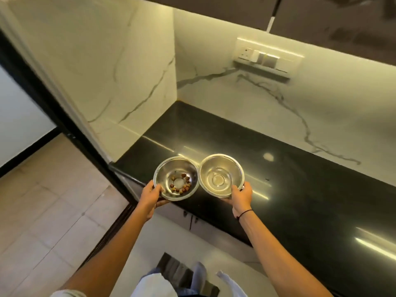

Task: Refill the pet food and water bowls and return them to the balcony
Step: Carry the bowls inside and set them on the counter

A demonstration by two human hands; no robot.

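black counter (246,146) | marble walls (235,99) | hands grip steel bowls: left (151,195) kibble bowl (184,168), right (242,195) water bowl (214,166)

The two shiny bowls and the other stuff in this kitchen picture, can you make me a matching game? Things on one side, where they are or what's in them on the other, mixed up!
Things:
1. left bowl
2. right bowl
3. switch panel
4. black band

Descriptions:
A. on the marble wall
B. around the right wrist
C. holds a few brown kibbles
D. holds no kibble

Pairs: 1-C, 2-D, 3-A, 4-B
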